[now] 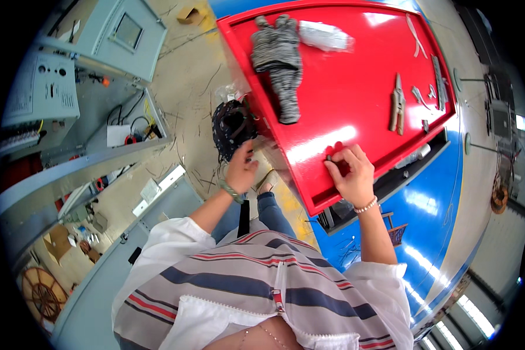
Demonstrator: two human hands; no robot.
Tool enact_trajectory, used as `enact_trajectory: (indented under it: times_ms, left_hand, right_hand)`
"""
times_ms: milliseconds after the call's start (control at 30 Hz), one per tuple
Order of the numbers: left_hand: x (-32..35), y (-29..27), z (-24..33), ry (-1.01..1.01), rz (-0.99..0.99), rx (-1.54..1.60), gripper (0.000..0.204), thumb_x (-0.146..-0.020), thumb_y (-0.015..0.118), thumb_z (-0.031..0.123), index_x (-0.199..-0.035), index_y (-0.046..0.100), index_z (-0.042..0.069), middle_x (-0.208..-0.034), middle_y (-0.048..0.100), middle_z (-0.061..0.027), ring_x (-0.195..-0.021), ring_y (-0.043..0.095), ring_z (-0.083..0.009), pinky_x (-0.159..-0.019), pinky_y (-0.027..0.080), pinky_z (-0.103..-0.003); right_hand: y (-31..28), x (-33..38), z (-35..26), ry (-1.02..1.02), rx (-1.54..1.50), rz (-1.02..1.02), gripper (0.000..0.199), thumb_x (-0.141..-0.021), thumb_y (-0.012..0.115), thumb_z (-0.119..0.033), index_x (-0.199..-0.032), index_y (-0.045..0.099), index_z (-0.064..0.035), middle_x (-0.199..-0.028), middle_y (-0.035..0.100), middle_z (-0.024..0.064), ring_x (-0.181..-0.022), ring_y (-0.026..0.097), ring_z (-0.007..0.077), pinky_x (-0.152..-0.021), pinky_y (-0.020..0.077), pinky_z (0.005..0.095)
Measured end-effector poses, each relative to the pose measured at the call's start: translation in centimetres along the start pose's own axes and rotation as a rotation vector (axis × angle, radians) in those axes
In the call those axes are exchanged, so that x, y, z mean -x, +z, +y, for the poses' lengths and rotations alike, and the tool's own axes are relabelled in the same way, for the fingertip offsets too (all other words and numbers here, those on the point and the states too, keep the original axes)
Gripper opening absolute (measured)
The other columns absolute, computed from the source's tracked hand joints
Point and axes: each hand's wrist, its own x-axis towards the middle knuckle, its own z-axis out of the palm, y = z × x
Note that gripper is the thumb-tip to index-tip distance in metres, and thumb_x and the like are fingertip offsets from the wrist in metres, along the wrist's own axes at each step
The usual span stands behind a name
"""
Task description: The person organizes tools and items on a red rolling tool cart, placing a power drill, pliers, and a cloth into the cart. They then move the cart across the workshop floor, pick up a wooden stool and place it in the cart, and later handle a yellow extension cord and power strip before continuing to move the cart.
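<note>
Over the near part of a red cart top point(344, 99), my right hand point(353, 174) has thumb and fingers pinched on a small dark piece point(329, 158), too small to name. My left hand point(241, 170), wearing a green bracelet at the wrist, hovers left of the cart's edge. Its fingers curl around something dark that I cannot make out. Just beyond it hangs a dark speckled cloth bag or cap point(232, 123) at the cart's side. A pair of snips point(397, 108) with tan handles lies on the red surface, farther right than my right hand.
Grey-black knitted sleeves or gloves point(280, 64) and a clear plastic packet point(325, 36) lie at the cart's far left. Along its raised right rim are a grey bar point(438, 83) and small metal pieces point(419, 94). Left stands a grey cabinet point(119, 35) with wiring; scraps litter the floor.
</note>
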Motion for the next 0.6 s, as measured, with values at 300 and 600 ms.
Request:
enact_trajectory:
  times_ms: [300, 600]
  left_hand:
    - [0.4, -0.6, 12.1, 0.382, 0.332, -0.235, 0.061, -0.086, 0.060, 0.017, -0.137, 0.031, 0.003, -0.138, 0.034, -0.0137, -0.122, 0.038, -0.0251, -0.096, 0.036, -0.036]
    - [5.6, 9.6, 18.1, 0.922, 0.055, -0.791, 0.064, -0.081, 0.062, 0.027, -0.134, 0.037, 0.001, -0.138, 0.031, -0.0234, -0.131, 0.026, -0.0408, -0.105, 0.021, -0.051]
  right_hand:
    - [-0.2, 0.9, 1.2, 0.014, -0.094, 0.305, 0.016, -0.070, 0.072, -0.010, -0.070, 0.056, -0.0075, -0.071, 0.052, 0.0084, -0.064, 0.056, 0.0256, -0.056, 0.0460, 0.0327]
    - [-6.5, 9.6, 1.0, 0.073, -0.621, 0.493, 0.009, -0.078, 0.065, -0.002, -0.086, 0.062, -0.0024, -0.076, 0.062, 0.0089, -0.069, 0.062, 0.0167, -0.063, 0.0483, 0.0265]
